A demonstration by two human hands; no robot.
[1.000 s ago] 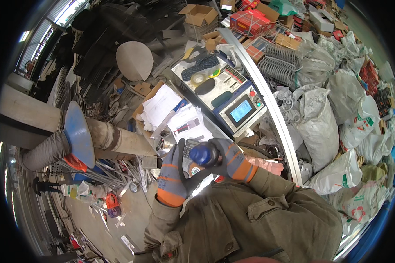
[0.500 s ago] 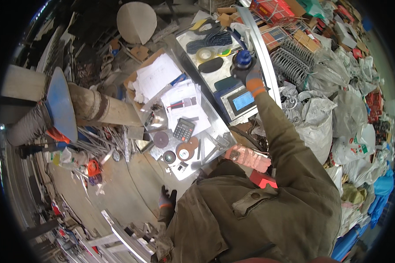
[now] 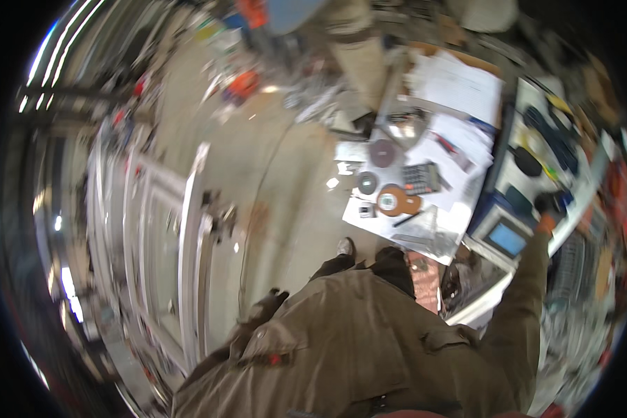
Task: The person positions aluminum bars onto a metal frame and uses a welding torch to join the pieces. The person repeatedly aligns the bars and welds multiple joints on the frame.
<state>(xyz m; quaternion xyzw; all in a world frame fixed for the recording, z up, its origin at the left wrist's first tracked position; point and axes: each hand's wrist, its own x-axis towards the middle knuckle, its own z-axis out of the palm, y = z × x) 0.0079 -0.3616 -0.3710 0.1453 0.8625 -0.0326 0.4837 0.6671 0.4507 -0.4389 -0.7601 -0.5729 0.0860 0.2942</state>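
Blue item: a small, blurred patch of a blue item point(image 3: 566, 198) showed at the far edge of the right fingers, mostly hidden.
Right hand: the gloved right hand point(image 3: 550, 205) reached out over the control box point(image 3: 482, 245); its fingers were dark and blurred, so whether they gripped the blue item or lay loose could not be told.
Screen: a lit blue screen point(image 3: 506, 238) sat near the right fingers, to their left and closer to the body.
Dark pad: a dark oval pad point(image 3: 527, 161) lay beyond the right fingers and slightly left.
Rail: a pale metal rail point(image 3: 582, 217) ran just to the right of the same fingers.
Worktop: left of the right fingers stood a worktop point(image 3: 369, 217) with papers point(image 3: 447, 85), a calculator point(image 3: 422, 179) and a brown disc point(image 3: 402, 200).
Left hand: the left hand point(image 3: 266, 305) hung low, well apart from the worktop, its fingers loosely extended.
Shoe: one shoe point(image 3: 345, 246) showed beyond the left fingers, to their right.
Frames: pale metal frames point(image 3: 188, 258) stood left of the left fingers.
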